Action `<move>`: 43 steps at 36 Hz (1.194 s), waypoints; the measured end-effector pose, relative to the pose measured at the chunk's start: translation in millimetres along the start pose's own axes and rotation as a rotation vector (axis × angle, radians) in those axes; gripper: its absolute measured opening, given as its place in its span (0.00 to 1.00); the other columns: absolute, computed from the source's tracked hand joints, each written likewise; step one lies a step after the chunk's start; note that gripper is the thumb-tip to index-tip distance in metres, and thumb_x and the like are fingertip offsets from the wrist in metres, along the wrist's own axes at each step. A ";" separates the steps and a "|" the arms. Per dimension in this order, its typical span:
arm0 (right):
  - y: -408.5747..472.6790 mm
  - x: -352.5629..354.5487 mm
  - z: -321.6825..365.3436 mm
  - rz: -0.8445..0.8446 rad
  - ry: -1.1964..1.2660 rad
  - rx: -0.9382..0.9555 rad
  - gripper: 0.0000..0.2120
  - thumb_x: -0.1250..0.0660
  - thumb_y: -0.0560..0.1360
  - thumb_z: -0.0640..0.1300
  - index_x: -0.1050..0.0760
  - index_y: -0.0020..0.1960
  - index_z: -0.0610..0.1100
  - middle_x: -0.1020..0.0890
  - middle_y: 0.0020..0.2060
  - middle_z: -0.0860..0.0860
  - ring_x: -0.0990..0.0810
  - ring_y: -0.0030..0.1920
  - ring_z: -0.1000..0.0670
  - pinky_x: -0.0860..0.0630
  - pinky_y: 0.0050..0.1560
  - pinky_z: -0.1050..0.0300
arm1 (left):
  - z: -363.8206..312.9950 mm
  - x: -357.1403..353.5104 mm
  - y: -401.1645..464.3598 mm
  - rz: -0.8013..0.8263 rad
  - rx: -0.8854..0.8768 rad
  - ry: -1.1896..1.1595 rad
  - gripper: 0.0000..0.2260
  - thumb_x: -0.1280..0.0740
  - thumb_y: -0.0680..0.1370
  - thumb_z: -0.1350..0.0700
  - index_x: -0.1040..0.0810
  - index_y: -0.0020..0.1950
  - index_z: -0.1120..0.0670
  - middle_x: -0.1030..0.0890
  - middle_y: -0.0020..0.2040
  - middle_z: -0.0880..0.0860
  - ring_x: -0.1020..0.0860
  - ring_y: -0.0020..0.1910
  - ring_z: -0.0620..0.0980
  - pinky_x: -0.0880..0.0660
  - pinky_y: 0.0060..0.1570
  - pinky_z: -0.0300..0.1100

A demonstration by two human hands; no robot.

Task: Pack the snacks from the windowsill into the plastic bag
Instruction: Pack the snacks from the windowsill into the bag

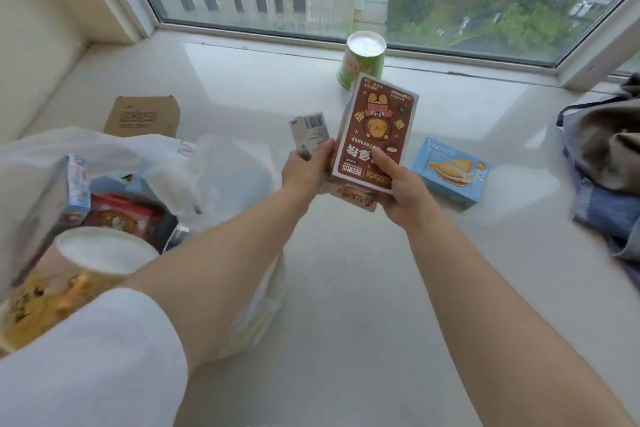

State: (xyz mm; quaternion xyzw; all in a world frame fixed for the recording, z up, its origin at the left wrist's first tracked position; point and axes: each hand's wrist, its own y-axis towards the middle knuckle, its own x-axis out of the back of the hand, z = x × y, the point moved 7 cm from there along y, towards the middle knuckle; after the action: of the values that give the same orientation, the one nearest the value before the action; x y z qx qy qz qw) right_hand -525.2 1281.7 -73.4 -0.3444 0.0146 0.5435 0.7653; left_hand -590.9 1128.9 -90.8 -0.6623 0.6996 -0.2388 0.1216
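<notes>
Cup (363, 61) behind box (450, 172)

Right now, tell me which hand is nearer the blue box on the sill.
Right. The right hand holds the brown box just beside the blue box; the left hand is farther, on the brown box's other side.

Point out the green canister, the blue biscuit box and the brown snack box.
green canister (363, 66), head view, on its green side wall.
blue biscuit box (450, 172), head view, on its printed top face.
brown snack box (375, 128), head view, on its front face.
</notes>
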 end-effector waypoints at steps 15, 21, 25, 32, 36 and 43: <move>-96.5 -239.4 4.7 0.509 0.037 0.173 0.39 0.20 0.58 0.52 0.28 0.64 0.39 0.18 0.54 0.42 0.18 0.54 0.42 0.23 0.56 0.44 | -92.6 244.8 -119.3 -0.226 -0.564 -0.024 0.10 0.37 0.79 0.47 0.28 0.58 0.48 0.20 0.48 0.46 0.20 0.45 0.46 0.24 0.46 0.43; -94.1 -272.5 -48.5 0.176 -0.433 0.177 0.19 0.31 0.74 0.45 0.31 0.62 0.42 0.19 0.55 0.44 0.18 0.52 0.44 0.23 0.57 0.43 | -41.0 331.8 -102.0 -0.308 -0.497 0.147 0.20 0.36 0.78 0.44 0.32 0.69 0.46 0.22 0.58 0.45 0.22 0.57 0.50 0.25 0.58 0.54; -91.5 -264.5 -66.2 -0.053 -1.013 0.360 0.17 0.30 0.73 0.48 0.35 0.55 0.47 0.22 0.52 0.50 0.22 0.47 0.49 0.25 0.48 0.53 | -9.2 323.2 -81.0 -0.226 -0.476 0.485 0.27 0.42 0.79 0.40 0.44 0.77 0.43 0.29 0.70 0.53 0.30 0.67 0.54 0.33 0.64 0.50; -89.8 -248.8 -69.5 -0.267 -1.356 0.389 0.21 0.31 0.72 0.52 0.34 0.58 0.44 0.21 0.52 0.48 0.22 0.48 0.44 0.28 0.45 0.54 | 13.9 297.3 -63.1 0.085 -0.410 1.369 0.25 0.42 0.78 0.38 0.47 0.73 0.30 0.32 0.60 0.53 0.31 0.57 0.53 0.31 0.54 0.48; -96.7 -263.7 -72.9 -0.224 -1.503 0.446 0.22 0.32 0.72 0.53 0.34 0.59 0.45 0.22 0.50 0.50 0.26 0.43 0.49 0.32 0.42 0.57 | 29.1 304.2 -56.9 0.183 -0.337 1.476 0.22 0.41 0.79 0.44 0.42 0.71 0.30 0.35 0.71 0.54 0.35 0.67 0.55 0.35 0.64 0.50; -101.8 -273.8 -76.6 -0.218 -1.510 0.491 0.22 0.31 0.71 0.53 0.34 0.59 0.46 0.22 0.51 0.50 0.24 0.44 0.49 0.28 0.44 0.56 | 11.1 308.6 -61.6 0.138 -0.436 1.084 0.17 0.43 0.80 0.43 0.25 0.66 0.44 0.30 0.67 0.50 0.34 0.66 0.50 0.36 0.67 0.48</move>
State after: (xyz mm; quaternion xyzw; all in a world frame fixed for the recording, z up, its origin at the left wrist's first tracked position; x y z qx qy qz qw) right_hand -524.3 997.5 28.8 0.2955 -0.4219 0.5332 0.6712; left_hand -560.7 822.5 -24.7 -0.4083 0.7365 -0.3855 -0.3773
